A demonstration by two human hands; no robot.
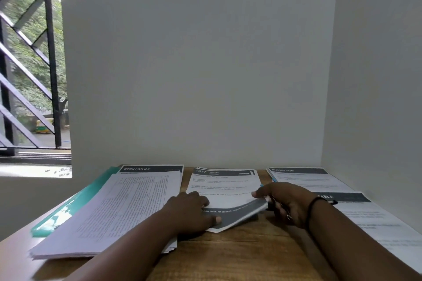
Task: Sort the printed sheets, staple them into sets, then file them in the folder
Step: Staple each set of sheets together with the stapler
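Observation:
Printed sheets lie in piles on a wooden desk (pixel 228 255). A thick stack (pixel 118 207) lies at the left, on a teal folder (pixel 75 203). In the middle lies a sheet set headed "1327" (pixel 225 183), its near end curled upward. My left hand (pixel 191 210) holds the curled near-left corner, thumb on the dark printed band. My right hand (pixel 285 201) pinches the right side of that curled end; a blue and metal object, partly hidden, shows in this hand. Two more piles sit at the right: "MULTI-ROOM" (pixel 301 178) and one headed "TABLE" (pixel 376 223).
A white wall stands right behind the desk and another closes the right side. A barred window (pixel 29 64) with a sill is at the left. Bare wood shows near the front between my forearms.

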